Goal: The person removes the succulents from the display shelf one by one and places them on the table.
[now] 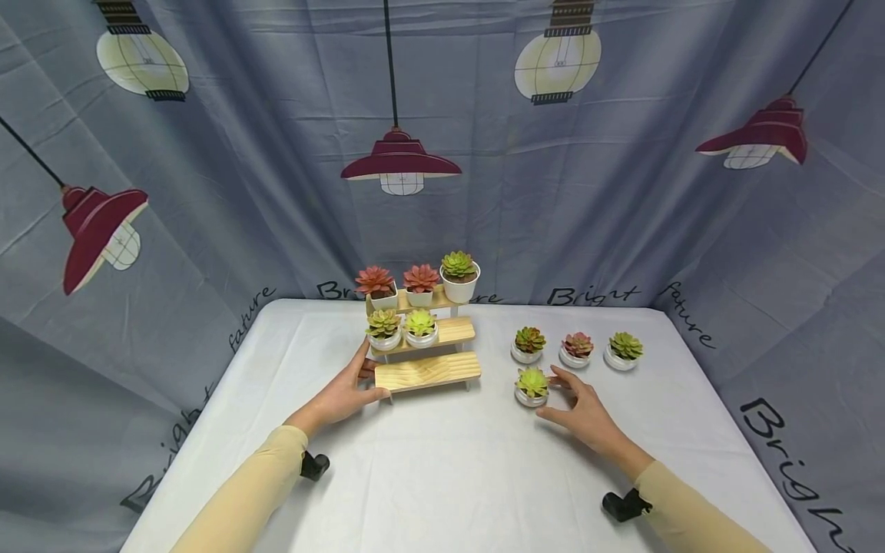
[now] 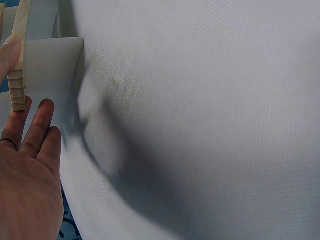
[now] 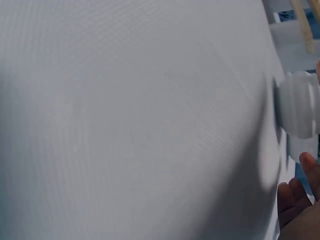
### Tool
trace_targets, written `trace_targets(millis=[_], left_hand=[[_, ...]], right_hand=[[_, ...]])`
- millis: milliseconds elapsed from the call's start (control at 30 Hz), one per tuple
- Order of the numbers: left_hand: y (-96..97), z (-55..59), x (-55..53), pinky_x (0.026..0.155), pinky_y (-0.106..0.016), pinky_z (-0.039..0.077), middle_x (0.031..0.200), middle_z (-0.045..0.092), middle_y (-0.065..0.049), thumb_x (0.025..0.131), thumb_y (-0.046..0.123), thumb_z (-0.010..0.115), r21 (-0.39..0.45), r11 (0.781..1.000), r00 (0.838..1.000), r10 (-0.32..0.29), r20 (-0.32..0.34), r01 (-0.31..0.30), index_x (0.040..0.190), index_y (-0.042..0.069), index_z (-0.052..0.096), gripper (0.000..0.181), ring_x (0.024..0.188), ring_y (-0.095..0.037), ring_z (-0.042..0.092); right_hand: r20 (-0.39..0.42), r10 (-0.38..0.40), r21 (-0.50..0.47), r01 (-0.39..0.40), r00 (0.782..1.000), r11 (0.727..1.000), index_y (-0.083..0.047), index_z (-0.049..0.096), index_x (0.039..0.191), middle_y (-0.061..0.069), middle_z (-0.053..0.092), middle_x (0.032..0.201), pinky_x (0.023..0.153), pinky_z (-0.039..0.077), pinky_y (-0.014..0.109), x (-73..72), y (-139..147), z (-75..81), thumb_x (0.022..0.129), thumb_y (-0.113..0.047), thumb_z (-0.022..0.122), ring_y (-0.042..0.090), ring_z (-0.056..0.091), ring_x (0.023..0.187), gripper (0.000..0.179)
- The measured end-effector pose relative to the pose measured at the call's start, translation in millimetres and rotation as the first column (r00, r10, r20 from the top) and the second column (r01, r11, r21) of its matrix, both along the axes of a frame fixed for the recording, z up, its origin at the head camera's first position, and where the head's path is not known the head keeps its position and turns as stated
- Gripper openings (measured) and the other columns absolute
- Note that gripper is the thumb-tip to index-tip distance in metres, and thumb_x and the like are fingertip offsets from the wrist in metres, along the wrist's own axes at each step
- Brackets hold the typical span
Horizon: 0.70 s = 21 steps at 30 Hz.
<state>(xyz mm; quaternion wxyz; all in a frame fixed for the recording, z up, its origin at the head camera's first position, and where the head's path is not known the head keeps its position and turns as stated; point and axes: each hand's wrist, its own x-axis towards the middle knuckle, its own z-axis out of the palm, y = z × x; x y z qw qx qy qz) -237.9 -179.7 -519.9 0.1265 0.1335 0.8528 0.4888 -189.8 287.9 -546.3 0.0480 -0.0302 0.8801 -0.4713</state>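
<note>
A tiered wooden plant stand (image 1: 427, 372) stands at the table's middle back. My left hand (image 1: 346, 395) is at its left end, the thumb touching the bottom step and the other fingers spread beside it. In the left wrist view, the thumb lies against the wooden step (image 2: 20, 55). My right hand (image 1: 586, 415) is just right of a potted yellow-green succulent (image 1: 531, 384), thumb and forefinger spread at the pot's side. Its white pot (image 3: 298, 107) shows at the right wrist view's edge. Whether the fingertips touch it is unclear.
Two red succulents (image 1: 375, 281) and a green one (image 1: 459, 266) stand on the top step. Two light-green ones (image 1: 420, 323) occupy the middle step's left. Three more potted succulents (image 1: 576, 347) form a row behind my right hand. A printed curtain (image 1: 484, 223) hangs behind the white table (image 1: 449, 476).
</note>
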Motion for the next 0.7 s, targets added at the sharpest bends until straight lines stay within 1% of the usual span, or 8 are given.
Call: trace_targets(millis=[100, 167, 333, 533, 700], left_hand=[[0.0, 1.1, -0.4, 0.111, -0.051, 0.038, 0.139, 0.049, -0.012, 0.092, 0.03, 0.08, -0.004, 1.0, 1.0, -0.006, -0.001, 0.006, 0.165, 0.022, -0.009, 0.116, 0.125, -0.028, 0.051], [0.1, 1.5, -0.6, 0.111, -0.052, 0.038, 0.139, 0.049, -0.013, 0.092, 0.03, 0.08, -0.004, 1.0, 1.0, -0.011, -0.004, 0.011, 0.165, 0.022, -0.009, 0.116, 0.125, -0.029, 0.051], [0.7, 2.2, -0.7, 0.111, -0.054, 0.038, 0.14, 0.047, -0.015, 0.093, 0.03, 0.079, 0.001, 1.0, 1.0, -0.015, -0.005, 0.015, 0.165, 0.021, -0.01, 0.115, 0.126, -0.031, 0.05], [1.5, 0.9, -0.5, 0.113, -0.053, 0.037, 0.141, 0.047, -0.015, 0.093, 0.029, 0.079, -0.008, 1.0, 1.0, -0.01, -0.007, 0.01, 0.165, 0.019, -0.01, 0.115, 0.129, -0.031, 0.049], [4.6, 1.3, -1.5, 0.116, -0.051, 0.034, 0.143, 0.046, -0.015, 0.092, 0.023, 0.08, 0.033, 0.999, 1.0, -0.013, -0.016, 0.013, 0.165, 0.019, -0.011, 0.117, 0.135, -0.032, 0.046]], right_hand=[[-0.035, -0.01, -0.009, 0.01, 0.999, 1.0, -0.009, 0.03, 0.161, 0.017, 0.048, 0.15, 0.111, 0.032, 0.06, 1.6, 6, 7.9, 0.09, -0.038, 0.081, 0.038, 0.034, 0.138, 0.092], [-0.068, -0.018, -0.003, 0.018, 0.998, 1.0, -0.008, 0.03, 0.161, 0.017, 0.048, 0.15, 0.11, 0.033, 0.059, 2.4, 8, 14.3, 0.095, -0.039, 0.076, 0.037, 0.034, 0.139, 0.086], [-0.174, -0.026, -0.007, 0.025, 0.984, 1.0, -0.009, 0.033, 0.16, 0.017, 0.05, 0.148, 0.107, 0.035, 0.058, 2.7, 10, 32.3, 0.101, -0.037, 0.067, 0.036, 0.037, 0.137, 0.073], [-0.281, -0.02, -0.029, 0.012, 0.96, 1.0, -0.01, 0.04, 0.157, 0.016, 0.055, 0.145, 0.104, 0.038, 0.057, -0.2, 1, 49.4, 0.103, -0.03, 0.065, 0.033, 0.044, 0.135, 0.063], [-0.304, -0.004, -0.081, -0.022, 0.953, 0.997, -0.013, 0.043, 0.156, 0.014, 0.054, 0.145, 0.104, 0.038, 0.055, -1.0, -16, 60.0, 0.102, -0.029, 0.067, 0.031, 0.044, 0.133, 0.061]])
